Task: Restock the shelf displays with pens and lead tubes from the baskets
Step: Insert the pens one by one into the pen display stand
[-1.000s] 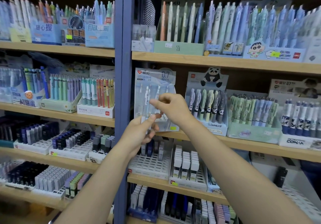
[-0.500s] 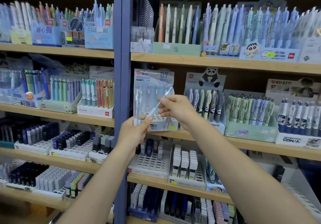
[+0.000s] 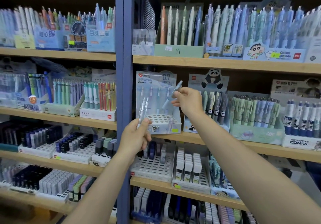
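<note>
Mid-frame, my right hand (image 3: 188,100) pinches one pen (image 3: 171,94), my left hand (image 3: 136,136) grips spare pens (image 3: 143,110); next, I'd seat it in the display box (image 3: 161,119).

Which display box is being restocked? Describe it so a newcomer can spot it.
Start at the blue upright post and take the wooden shelf just right of it, second from the top. The display box stands first beside the post. Unlike the full panda box next door, its hole grid is mostly empty and its card reads 0.7 mm.

The wooden shelf (image 3: 225,63) carries pen display boxes (image 3: 178,50); the lower shelf (image 3: 173,187) holds white trays of lead tubes (image 3: 189,167).
</note>
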{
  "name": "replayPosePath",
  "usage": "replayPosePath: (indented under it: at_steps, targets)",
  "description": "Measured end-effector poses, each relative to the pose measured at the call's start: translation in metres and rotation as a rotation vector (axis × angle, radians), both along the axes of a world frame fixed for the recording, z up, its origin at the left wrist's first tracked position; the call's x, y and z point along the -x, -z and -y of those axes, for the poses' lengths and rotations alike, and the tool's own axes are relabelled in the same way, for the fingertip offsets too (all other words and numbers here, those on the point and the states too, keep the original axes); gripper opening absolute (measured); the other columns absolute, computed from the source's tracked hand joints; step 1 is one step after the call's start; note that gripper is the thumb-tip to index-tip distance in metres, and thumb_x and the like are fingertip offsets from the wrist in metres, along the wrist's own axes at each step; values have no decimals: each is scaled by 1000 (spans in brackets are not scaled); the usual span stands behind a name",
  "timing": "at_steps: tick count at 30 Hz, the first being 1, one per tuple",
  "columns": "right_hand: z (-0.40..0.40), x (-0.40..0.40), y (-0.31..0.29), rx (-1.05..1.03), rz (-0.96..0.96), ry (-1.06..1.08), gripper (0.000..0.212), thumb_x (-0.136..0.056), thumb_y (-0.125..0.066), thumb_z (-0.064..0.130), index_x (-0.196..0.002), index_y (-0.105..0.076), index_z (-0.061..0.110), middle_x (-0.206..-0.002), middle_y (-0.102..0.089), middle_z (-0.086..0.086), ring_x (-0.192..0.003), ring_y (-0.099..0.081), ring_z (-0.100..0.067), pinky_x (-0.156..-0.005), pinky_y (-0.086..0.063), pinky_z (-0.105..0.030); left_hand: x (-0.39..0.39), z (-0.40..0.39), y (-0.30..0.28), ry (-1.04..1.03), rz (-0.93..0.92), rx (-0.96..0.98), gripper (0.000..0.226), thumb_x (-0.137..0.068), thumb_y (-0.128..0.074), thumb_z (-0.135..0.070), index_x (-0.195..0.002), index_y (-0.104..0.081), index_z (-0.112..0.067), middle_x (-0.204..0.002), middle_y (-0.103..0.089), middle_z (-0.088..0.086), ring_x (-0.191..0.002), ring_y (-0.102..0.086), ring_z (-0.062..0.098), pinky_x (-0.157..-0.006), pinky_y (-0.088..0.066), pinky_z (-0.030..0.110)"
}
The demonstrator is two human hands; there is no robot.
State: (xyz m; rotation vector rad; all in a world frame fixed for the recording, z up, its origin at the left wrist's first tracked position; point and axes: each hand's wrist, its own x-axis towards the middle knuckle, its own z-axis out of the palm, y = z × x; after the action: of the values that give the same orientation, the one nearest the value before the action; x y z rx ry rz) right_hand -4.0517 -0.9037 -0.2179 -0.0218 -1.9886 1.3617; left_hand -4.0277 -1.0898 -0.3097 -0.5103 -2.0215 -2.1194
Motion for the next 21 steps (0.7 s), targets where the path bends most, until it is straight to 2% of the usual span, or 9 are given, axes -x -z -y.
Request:
replayPosePath:
  at_steps: [2,5,7,11,14,15,18,21]
  targets:
    - [1,6,-1,-18,21,17,11,-99,-61,14,-93,-70,16,-87,-73,-3,-77,-74,-18,-78,-62,-34,1,0,-1,-4,-5,-8,26,-105,-47,-40,-106,-67,-23,-58,-60,2,-39,-41,13,-37,-32,18]
    - [3,12,-1,-99,59,42,12,-100,-60,14,-100,-71,10,-96,-72,-6,-74,-72,-16,-70,-61,-26,4,0,0,-4,-12,-1,26,-105,-47,-41,-107,-67,-25,-58,-61,2,-39,-42,14,-37,-33,18]
    - [5,14,0,-153,88,41,11,-100,-59,13,-97,-70,11,-97,-71,-6,-71,-70,-14,-68,-60,-25,5,0,3,-7,-11,7,26,-105,-46,-41,-107,-67,-26,-59,-61,1,-39,-42,13,-38,-33,17]
    - [7,23,4,-180,119,59,12,-99,-62,14,-89,-68,14,-97,-72,-7,-62,-68,-10,-75,-62,-33,7,1,7,-4,-15,25,27,-105,-46,-42,-106,-67,-26,-58,-61,1,-40,-43,14,-40,-35,18]
    - [10,28,6,-185,88,93,15,-98,-64,16,-84,-67,11,-89,-72,-8,-62,-68,-10,-64,-60,-26,8,3,6,3,-19,34,28,-104,-46,-42,-104,-67,-24,-59,-62,2,-40,-43,14,-40,-36,17]
    - [13,30,6,-188,83,106,16,-98,-64,17,-84,-68,9,-85,-71,-8,-62,-68,-12,-63,-61,-28,8,3,5,3,-18,38,28,-104,-46,-42,-104,-67,-24,-60,-62,3,-40,-43,14,-40,-36,17]
    - [19,36,8,-237,95,144,23,-96,-65,16,-82,-69,-1,-77,-72,-15,-70,-72,-27,-71,-62,-44,9,5,5,7,-16,51,28,-105,-46,-42,-104,-67,-24,-61,-62,4,-40,-44,14,-41,-37,17]
    - [22,43,12,-293,135,151,25,-94,-65,12,-77,-67,-6,-77,-71,-22,-71,-71,-36,-68,-60,-53,10,5,6,8,-14,55,27,-105,-46,-41,-105,-67,-24,-61,-62,3,-41,-44,13,-41,-37,17]
